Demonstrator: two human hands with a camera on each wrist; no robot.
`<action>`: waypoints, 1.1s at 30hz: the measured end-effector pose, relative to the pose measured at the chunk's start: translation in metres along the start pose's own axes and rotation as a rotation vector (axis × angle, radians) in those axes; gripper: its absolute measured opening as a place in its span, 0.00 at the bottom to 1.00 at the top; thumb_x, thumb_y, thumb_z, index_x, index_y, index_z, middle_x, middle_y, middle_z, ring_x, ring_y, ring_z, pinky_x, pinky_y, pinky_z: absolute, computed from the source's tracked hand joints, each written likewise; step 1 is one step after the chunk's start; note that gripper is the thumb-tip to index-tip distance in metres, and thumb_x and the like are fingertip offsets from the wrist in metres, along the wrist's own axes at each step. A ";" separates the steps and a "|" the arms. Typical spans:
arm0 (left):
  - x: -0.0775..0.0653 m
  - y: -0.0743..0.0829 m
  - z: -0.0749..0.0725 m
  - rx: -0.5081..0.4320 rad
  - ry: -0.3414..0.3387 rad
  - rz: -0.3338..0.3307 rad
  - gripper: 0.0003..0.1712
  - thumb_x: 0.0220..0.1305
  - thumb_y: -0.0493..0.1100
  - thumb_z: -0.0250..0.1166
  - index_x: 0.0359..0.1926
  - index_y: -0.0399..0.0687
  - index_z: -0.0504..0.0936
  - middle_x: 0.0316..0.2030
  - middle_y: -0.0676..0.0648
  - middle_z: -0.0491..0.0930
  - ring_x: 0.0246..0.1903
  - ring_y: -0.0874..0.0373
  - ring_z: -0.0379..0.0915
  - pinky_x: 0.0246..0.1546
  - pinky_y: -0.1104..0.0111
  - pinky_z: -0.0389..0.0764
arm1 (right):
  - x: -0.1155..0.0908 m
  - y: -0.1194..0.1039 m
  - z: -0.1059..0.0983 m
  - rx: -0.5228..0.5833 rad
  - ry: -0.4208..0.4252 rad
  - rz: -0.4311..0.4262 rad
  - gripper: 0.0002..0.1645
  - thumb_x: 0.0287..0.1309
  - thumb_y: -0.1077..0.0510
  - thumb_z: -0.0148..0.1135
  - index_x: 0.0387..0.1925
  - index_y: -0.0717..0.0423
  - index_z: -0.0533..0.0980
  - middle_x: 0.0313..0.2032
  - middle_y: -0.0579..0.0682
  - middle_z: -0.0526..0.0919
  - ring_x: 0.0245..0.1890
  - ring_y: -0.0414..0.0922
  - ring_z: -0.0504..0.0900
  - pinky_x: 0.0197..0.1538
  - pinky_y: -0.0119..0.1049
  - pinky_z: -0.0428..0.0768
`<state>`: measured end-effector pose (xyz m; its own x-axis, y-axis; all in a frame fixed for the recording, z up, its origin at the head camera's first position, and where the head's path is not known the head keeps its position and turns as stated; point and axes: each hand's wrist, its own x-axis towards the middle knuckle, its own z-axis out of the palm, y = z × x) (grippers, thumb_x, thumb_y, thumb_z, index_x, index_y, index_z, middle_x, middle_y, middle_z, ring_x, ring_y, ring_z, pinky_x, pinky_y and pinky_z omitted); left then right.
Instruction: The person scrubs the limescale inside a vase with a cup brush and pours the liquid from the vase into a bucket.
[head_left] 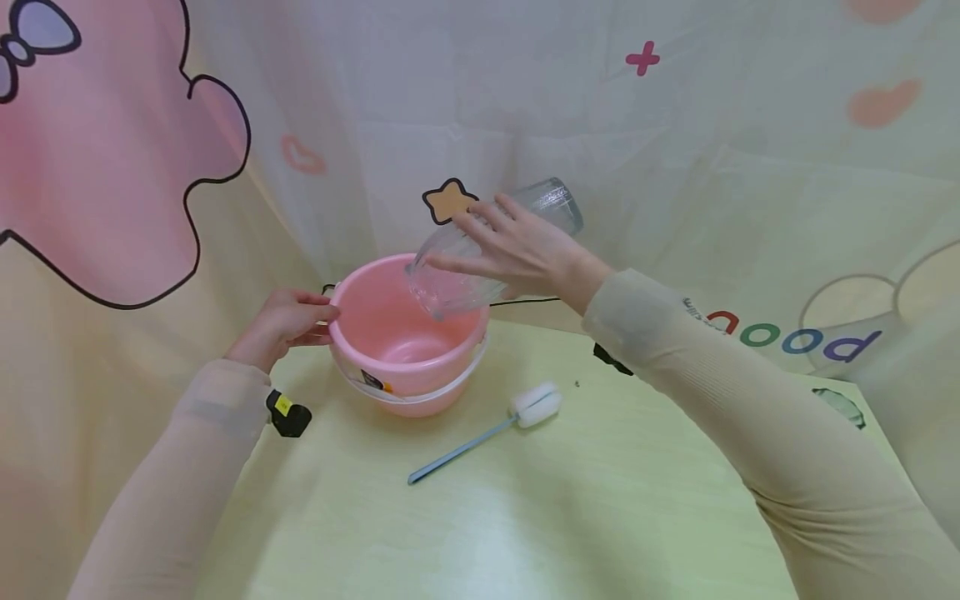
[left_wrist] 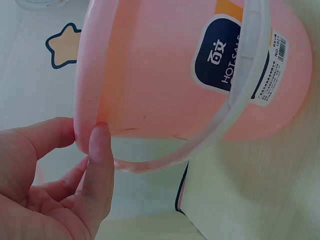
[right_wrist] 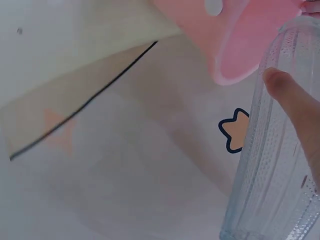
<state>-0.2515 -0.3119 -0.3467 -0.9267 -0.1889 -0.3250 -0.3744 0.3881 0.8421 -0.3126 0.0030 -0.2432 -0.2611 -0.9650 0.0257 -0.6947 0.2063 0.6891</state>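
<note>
A pink bucket [head_left: 408, 379] with a white handle stands on the table. My left hand [head_left: 288, 325] pinches its rim at the left side; in the left wrist view the thumb and fingers [left_wrist: 102, 155] are on the rim [left_wrist: 90, 85]. My right hand [head_left: 525, 250] grips a clear ribbed glass vase [head_left: 555, 204], tilted with its mouth down and left over the bucket's opening. In the right wrist view the thumb lies along the glass vase [right_wrist: 265, 165]. Whether liquid is in the vase, I cannot tell.
A sponge brush [head_left: 536, 406] with a long blue-grey handle lies on the table [head_left: 600, 517] in front of the bucket. A printed curtain [head_left: 375, 83] hangs behind and at both sides. Black pieces [head_left: 288, 417] show by each wrist.
</note>
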 end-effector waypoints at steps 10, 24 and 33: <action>0.002 -0.002 -0.003 -0.001 -0.010 -0.006 0.30 0.61 0.46 0.58 0.59 0.36 0.62 0.49 0.37 0.68 0.36 0.53 0.77 0.40 0.65 0.77 | -0.011 -0.010 0.020 0.398 0.092 0.249 0.61 0.35 0.30 0.65 0.68 0.39 0.46 0.60 0.61 0.60 0.54 0.58 0.63 0.54 0.51 0.66; 0.006 -0.007 -0.008 -0.018 -0.006 -0.006 0.30 0.61 0.46 0.59 0.59 0.35 0.61 0.49 0.37 0.67 0.34 0.56 0.77 0.37 0.68 0.77 | -0.032 -0.029 0.045 0.710 0.299 0.500 0.64 0.31 0.35 0.70 0.67 0.44 0.44 0.55 0.59 0.64 0.51 0.51 0.66 0.47 0.47 0.73; 0.002 -0.010 -0.012 0.016 -0.005 -0.011 0.32 0.61 0.47 0.58 0.61 0.35 0.59 0.51 0.36 0.66 0.37 0.54 0.76 0.40 0.66 0.76 | -0.043 -0.038 0.062 0.840 0.495 0.634 0.66 0.31 0.43 0.73 0.67 0.53 0.44 0.63 0.55 0.58 0.58 0.48 0.63 0.56 0.45 0.67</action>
<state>-0.2493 -0.3271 -0.3509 -0.9227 -0.1887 -0.3362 -0.3849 0.4004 0.8316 -0.3163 0.0470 -0.3150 -0.5598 -0.5695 0.6020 -0.8073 0.5385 -0.2413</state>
